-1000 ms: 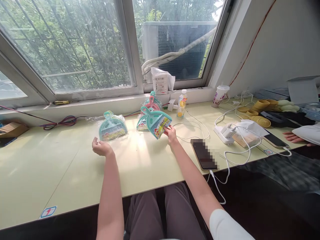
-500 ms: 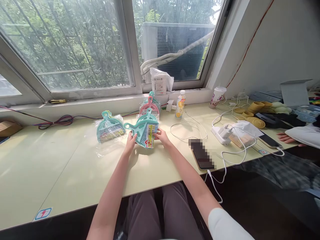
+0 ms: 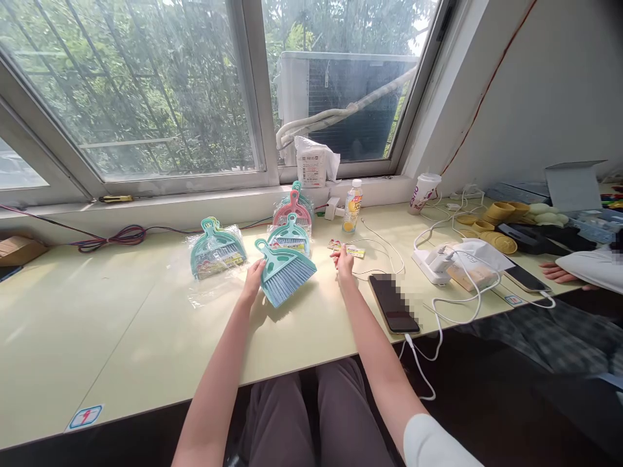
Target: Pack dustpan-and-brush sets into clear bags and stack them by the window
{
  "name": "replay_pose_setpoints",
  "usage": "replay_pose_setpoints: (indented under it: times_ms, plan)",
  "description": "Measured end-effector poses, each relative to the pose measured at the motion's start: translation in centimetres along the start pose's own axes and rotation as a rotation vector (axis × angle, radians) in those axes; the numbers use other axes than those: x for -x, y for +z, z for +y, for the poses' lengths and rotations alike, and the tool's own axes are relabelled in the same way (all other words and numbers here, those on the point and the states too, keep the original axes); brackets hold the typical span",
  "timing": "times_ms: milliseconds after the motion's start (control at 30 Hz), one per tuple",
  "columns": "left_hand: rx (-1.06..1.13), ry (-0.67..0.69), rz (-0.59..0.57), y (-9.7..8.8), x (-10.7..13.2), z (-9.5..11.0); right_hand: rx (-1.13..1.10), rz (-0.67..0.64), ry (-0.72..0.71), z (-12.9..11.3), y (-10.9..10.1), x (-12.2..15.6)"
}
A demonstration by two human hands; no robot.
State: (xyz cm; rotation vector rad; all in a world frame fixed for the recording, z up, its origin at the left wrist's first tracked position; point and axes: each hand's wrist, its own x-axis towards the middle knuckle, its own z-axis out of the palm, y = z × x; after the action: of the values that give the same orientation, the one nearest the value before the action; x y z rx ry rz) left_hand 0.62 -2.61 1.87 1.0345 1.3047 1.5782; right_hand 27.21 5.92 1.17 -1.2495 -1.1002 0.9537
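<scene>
Along the window-side worktop point(image 3: 121, 337), reading from the left, we note a coil of coloured cable point(image 3: 114, 235) against the sill. Next comes a bagged teal set point(image 3: 215, 248) lying flat. Just in front of it lies an empty clear wrapper point(image 3: 207, 295).

The left hand point(image 3: 254, 280) is closed on the left edge of the unwrapped teal brush-and-dustpan set point(image 3: 285, 272). The set is held tilted, handle toward the window and bristles facing up. We cannot tell whether its lower edge rests on the surface. Behind it stand a second bagged teal set point(image 3: 291, 237) and a pink set point(image 3: 293, 206), both in film.

The right hand point(image 3: 344, 263) is knuckles-up near the held set but apart from it. Its fingers curl down to a small label card point(image 3: 346, 248) on the worktop. We cannot tell whether they pinch the card or only touch it. Beyond it stands a drink bottle point(image 3: 352, 206). A phone point(image 3: 393, 303) lies just right of the forearm, and another person's hand point(image 3: 555, 272) rests at the far edge.

Assessment: one set is out of its bag, and the card beside it looks to be its label, now off. At least three sets remain sealed, so in our judgement the work is at an early stage.
</scene>
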Motion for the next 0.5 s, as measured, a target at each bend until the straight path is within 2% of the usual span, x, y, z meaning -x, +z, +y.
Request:
replay_pose_setpoints:
  times_ms: [67, 100, 167, 200, 267, 367, 500]
  plan:
    - [0.004, -0.015, -0.065, 0.7, 0.4, -0.1, 0.196, 0.007, -0.178, -0.6, 1.5, 2.0]
    - [0.002, -0.016, -0.108, 1.0, 0.6, -0.3, 0.303, -0.037, -0.283, -0.9, 2.4, 3.2]
    - [-0.016, -0.002, -0.189, 1.7, 1.0, -0.7, 0.521, -0.218, -0.508, -1.3, 4.3, 5.4]
    - [-0.034, 0.014, -0.216, 1.9, 1.1, -0.9, 0.626, -0.245, -0.599, -1.4, 5.1, 6.4]
    - [-0.076, 0.042, -0.236, 2.4, 1.3, -1.1, 0.808, -0.240, -0.663, -1.5, 6.2, 7.8]
    - [-0.128, 0.091, -0.227, 3.0, 1.7, -1.0, 0.995, -0.217, -0.668, -1.8, 6.8, 8.6]
    - [-0.229, 0.212, -0.084, 3.4, 2.7, -0.2, 0.999, -0.156, -0.744, -2.3, 6.9, 9.4]
